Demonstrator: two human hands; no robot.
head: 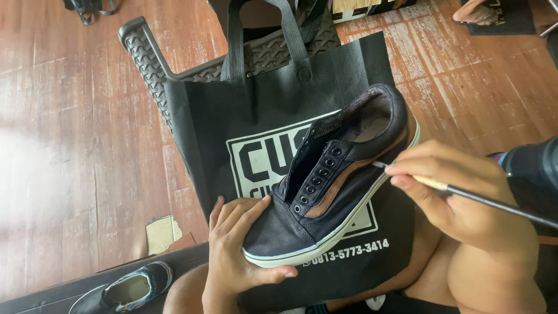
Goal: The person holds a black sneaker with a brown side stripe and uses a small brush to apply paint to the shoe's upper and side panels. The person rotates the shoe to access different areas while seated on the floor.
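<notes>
Now L hand (pixel 235 256) grips shoe (pixel 337 186) toe.

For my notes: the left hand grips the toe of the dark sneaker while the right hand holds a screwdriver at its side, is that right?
Not quite. The head view shows the right hand holding a thin paintbrush, not a screwdriver. The left hand does grip the dark sneaker at its toe.

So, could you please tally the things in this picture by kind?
Shoes: 2, the black shoe held by the left hand, and another shoe on the floor
Paintbrush, in the right hand: 1
Black tote bag: 1
Total: 4
</notes>
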